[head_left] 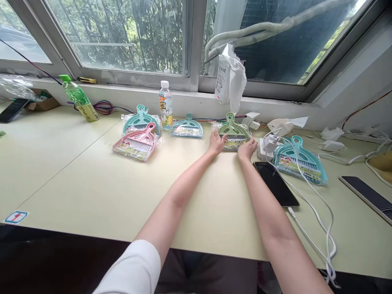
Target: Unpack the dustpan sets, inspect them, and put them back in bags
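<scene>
Both my arms reach over the pale table to a green dustpan-and-brush set (233, 132) in clear wrapping near the window wall. My left hand (217, 143) grips its left edge, and my right hand (247, 149) has its right lower edge. Left of it lies a small teal set (187, 127). Farther left, a pink set (139, 143) overlaps another teal set (141, 118). To the right, white cables cross a larger teal set (301, 161).
A clear drink bottle (165, 107) and a green bottle (80, 100) stand at the back. A black tablet (275, 183) lies beside my right forearm, near a white power adapter (269, 145). A phone (369, 196) is at the far right.
</scene>
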Demonstrator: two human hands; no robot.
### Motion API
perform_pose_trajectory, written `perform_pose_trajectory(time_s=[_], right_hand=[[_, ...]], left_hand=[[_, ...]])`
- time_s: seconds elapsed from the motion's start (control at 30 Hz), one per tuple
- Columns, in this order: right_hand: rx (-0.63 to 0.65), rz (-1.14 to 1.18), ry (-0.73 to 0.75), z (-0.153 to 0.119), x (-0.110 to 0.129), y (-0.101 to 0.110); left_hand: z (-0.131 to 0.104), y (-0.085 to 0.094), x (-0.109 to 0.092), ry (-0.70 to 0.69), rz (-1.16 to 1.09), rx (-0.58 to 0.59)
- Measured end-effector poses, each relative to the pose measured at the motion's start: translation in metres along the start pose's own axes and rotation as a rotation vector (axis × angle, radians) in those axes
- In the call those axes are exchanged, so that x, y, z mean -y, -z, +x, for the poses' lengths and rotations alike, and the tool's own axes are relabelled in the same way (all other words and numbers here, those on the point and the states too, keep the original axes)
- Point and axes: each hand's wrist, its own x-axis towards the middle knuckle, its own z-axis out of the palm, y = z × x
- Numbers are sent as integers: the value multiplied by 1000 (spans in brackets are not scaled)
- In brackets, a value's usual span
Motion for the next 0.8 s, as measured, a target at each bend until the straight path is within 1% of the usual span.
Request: perform_pose_trajectory(time_s=[0.07,0.17,0.27,0.33,0.4,0.47,0.57,0.63,0.7,0.8], right_hand=[[-13,1,18,5,-2,-3],[-50,-15,-2,14,-3,-5],[-71,-77,-51,21,-2,-6],[-67,-108,-70,24,-1,-7],[-55,-114,-62,25,-2,-6],[-39,-99,-38,25,-4,-6],[-3,-83,1,24,-6,-6],[35,-88,38,22,-5,-6],[60,-106,104,18,0,-5],[53,-164,272,6,14,-1]], left_hand=[[3,-5,-5,-3,-35,47],[5,-5,-7,-23,-71,203],[5,-1,0,-100,-52,366],[4,0,8,-157,-59,423],[5,-1,14,-171,-91,423],[5,-2,17,-150,-127,380],[6,-5,16,-123,-151,314],[5,-6,13,-109,-137,295],[5,-8,10,-107,-108,287],[5,-10,8,-120,-39,278]])
